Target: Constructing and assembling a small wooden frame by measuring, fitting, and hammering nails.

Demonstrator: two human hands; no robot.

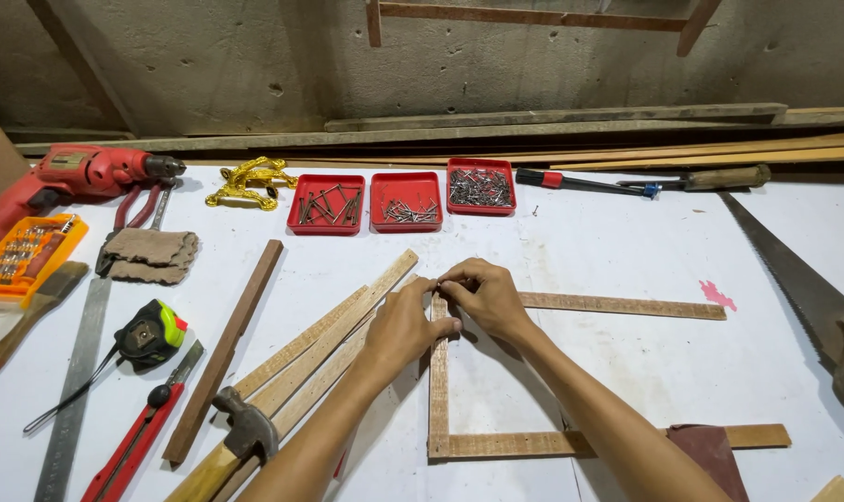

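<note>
A red drill (64, 178) and orange bit case (24, 255) lie at the left. Three red trays of nails (401, 199) sit near the wall, a handsaw (803, 279) at the right, a hammer (236, 437) in front.

Bare tabletop (626, 251) ahead; loose wooden strips (319, 358) crowd the left side.

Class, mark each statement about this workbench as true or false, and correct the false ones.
1. Both hands, left hand and right hand, meet at a corner of the wooden strips. True.
2. Three red trays hold nails or screws. True.
3. The handsaw lies at the left edge. False: it lies at the right.
4. The red drill is in a hand. False: it rests on the table.
5. A hammer lies near the left forearm. True.
</note>
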